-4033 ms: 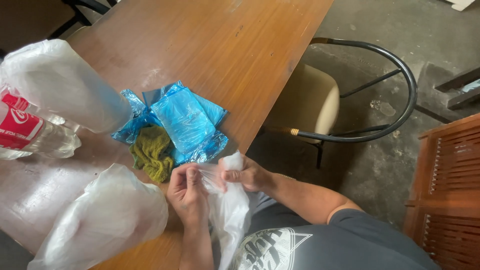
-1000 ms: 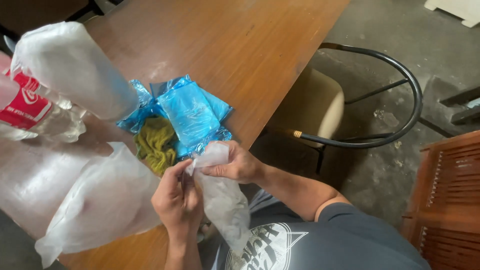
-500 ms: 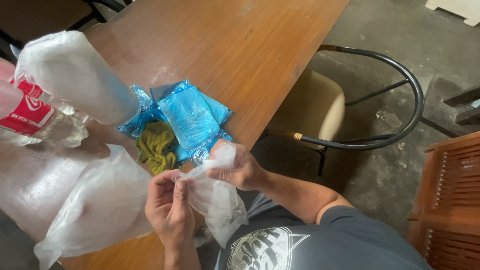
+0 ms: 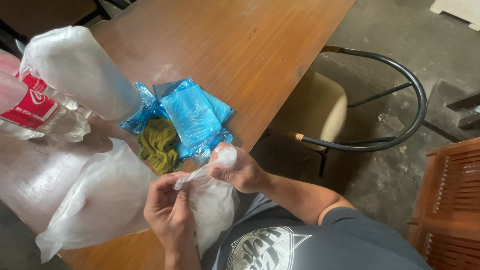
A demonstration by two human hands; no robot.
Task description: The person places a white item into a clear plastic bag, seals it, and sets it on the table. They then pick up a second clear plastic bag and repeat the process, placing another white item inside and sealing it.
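**Two hands pinch a clear plastic bag at the table edge**

While the view looks down over a brown wooden table (image 4: 240, 55), the far left of the frame shows a plastic bottle with a red label (image 4: 35, 112) lying on its side. Just above and right of it lies a long bundle wrapped in white plastic (image 4: 80, 70), its end reaching over the bottle. Below these, at lower left, a large white plastic bag (image 4: 102, 200) rests puffed up on the tabletop.

Toward the middle, a crumpled green cloth (image 4: 159, 145) lies touching a stack of blue plastic packets (image 4: 192, 117), which spreads up and to the right of it.

At lower centre, the left hand (image 4: 167, 210) is closed, its fingertips pinching the top edge of a thin clear plastic bag (image 4: 212, 205). That bag hangs between the two hands, just off the near table edge and over the person's dark printed shirt (image 4: 280, 250). Slightly higher and to the right, the right hand (image 4: 240, 170) grips the bag's bunched upper corner in a closed fist.

Further right, a chair with a cream seat and a curved black metal back (image 4: 350, 115) stands on the grey concrete floor (image 4: 400, 45). At the right edge sits a reddish slatted wooden piece (image 4: 450, 200).
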